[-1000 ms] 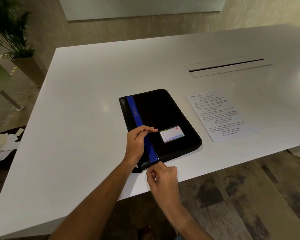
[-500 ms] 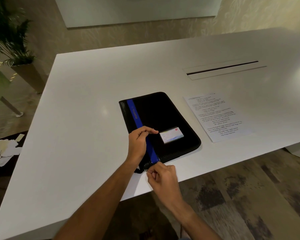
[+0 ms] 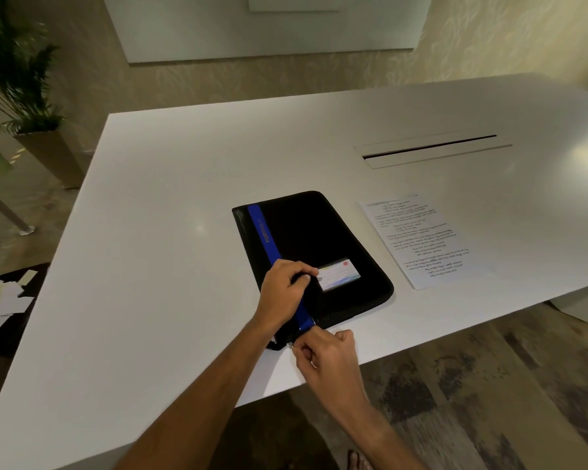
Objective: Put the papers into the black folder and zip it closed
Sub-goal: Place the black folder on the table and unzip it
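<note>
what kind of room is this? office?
Probably an office meeting room or lobby. A large white table has a built-in cable slot, a pale panel, perhaps a whiteboard, hangs on the patterned wall, and a potted plant stands in the corner.

The folder (image 3: 319, 245) lies on the surface (image 3: 170, 239) near its front edge, with the papers (image 3: 421, 240) just to its right, apart from it. The left hand (image 3: 282, 293) rests on the folder's near part beside the card pocket (image 3: 339, 275); the right hand (image 3: 326, 356) sits at the folder's near corner. A slot (image 3: 435, 150) lies behind the folder, to the right.
</note>
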A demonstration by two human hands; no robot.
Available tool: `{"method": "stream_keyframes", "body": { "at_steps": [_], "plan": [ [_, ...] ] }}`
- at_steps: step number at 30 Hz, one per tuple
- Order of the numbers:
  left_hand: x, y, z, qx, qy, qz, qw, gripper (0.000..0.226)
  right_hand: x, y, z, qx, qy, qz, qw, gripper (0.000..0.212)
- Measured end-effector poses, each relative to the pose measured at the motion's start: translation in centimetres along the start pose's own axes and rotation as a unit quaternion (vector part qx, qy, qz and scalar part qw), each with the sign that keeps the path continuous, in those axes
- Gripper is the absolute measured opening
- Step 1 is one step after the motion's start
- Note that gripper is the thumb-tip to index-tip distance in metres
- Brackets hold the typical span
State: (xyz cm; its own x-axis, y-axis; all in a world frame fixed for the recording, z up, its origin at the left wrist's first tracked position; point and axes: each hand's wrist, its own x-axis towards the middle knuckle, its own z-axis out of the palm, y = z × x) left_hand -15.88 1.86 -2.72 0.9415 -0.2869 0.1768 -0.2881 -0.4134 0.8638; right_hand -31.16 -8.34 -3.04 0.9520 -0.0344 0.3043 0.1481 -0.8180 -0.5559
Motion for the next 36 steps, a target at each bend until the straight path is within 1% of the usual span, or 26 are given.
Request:
{"method": "stream_keyframes", "body": {
  "at_steps": [1, 2, 3, 5, 6, 8, 11, 13, 15, 17, 20, 23, 28, 31, 32, 35, 36],
  "plan": [
    [0.1, 0.2, 0.1, 0.039, -0.014, 0.019, 0.999, 0.018, 0.1, 0.0, -0.1, -0.003, -0.001, -0.008, 1.0, 0.014],
    [0.1, 0.5, 0.3, 0.088, -0.03, 0.045, 0.995, 0.022, 0.2, 0.2, -0.4, 0.001, -0.003, -0.014, 1.0, 0.01],
    [0.1, 0.8, 0.4, 0.142, -0.048, 0.073, 0.986, 0.032, 0.2, 0.4, -0.7, 0.01, -0.003, -0.013, 1.0, 0.007],
    [-0.1, 1.3, 1.1, 0.243, -0.085, 0.111, 0.96, 0.061, 0.2, 1.3, -1.7, 0.043, 0.001, 0.022, 0.999, 0.018],
    [-0.3, 1.5, 1.5, 0.279, -0.103, 0.12, 0.947, 0.073, 0.3, 1.7, -2.3, 0.063, 0.011, 0.047, 0.997, 0.019],
    [-0.7, 1.8, 2.2, 0.328, -0.123, 0.125, 0.928, 0.084, 0.4, 3.1, -3.5, 0.099, 0.045, 0.095, 0.99, 0.015],
    [-1.1, 2.1, 2.9, 0.379, -0.116, 0.131, 0.909, 0.092, 0.9, 5.6, -5.2, 0.127, 0.111, 0.148, 0.974, 0.029],
    [-1.3, 2.5, 3.3, 0.409, -0.12, 0.13, 0.895, 0.098, 1.8, 7.2, -6.5, 0.145, 0.151, 0.178, 0.962, 0.032],
    [-1.5, 2.9, 3.6, 0.427, -0.113, 0.139, 0.887, 0.094, 3.1, 8.8, -7.5, 0.161, 0.178, 0.207, 0.948, 0.032],
    [-1.8, 3.0, 3.6, 0.43, -0.087, 0.169, 0.882, 0.083, 4.5, 10.3, -8.2, 0.174, 0.183, 0.232, 0.939, 0.037],
    [-2.3, 2.8, 3.7, 0.407, -0.041, 0.226, 0.884, 0.061, 6.5, 12.2, -8.9, 0.191, 0.163, 0.249, 0.935, 0.046],
    [-2.9, 2.2, 4.1, 0.381, -0.001, 0.261, 0.887, 0.045, 8.1, 13.7, -9.2, 0.209, 0.14, 0.25, 0.935, 0.049],
    [-3.6, 2.2, 4.7, 0.391, 0.052, 0.3, 0.869, 0.029, 9.6, 15.5, -9.3, 0.248, 0.108, 0.25, 0.93, 0.043],
    [-3.9, 2.8, 4.4, 0.399, 0.091, 0.296, 0.863, 0.029, 10.7, 15.6, -9.0, 0.27, 0.085, 0.248, 0.926, 0.041],
    [-4.0, 3.1, 4.0, 0.391, 0.096, 0.29, 0.868, 0.033, 11.0, 15.4, -9.0, 0.27, 0.072, 0.242, 0.929, 0.04],
    [-4.8, 4.1, 2.7, 0.33, 0.099, 0.265, 0.901, 0.051, 12.2, 14.8, -9.1, 0.257, 0.014, 0.211, 0.943, 0.027],
    [-5.0, 4.5, 2.2, 0.306, 0.107, 0.258, 0.91, 0.053, 12.6, 14.7, -9.1, 0.24, -0.005, 0.207, 0.949, 0.031]
  ]
}}
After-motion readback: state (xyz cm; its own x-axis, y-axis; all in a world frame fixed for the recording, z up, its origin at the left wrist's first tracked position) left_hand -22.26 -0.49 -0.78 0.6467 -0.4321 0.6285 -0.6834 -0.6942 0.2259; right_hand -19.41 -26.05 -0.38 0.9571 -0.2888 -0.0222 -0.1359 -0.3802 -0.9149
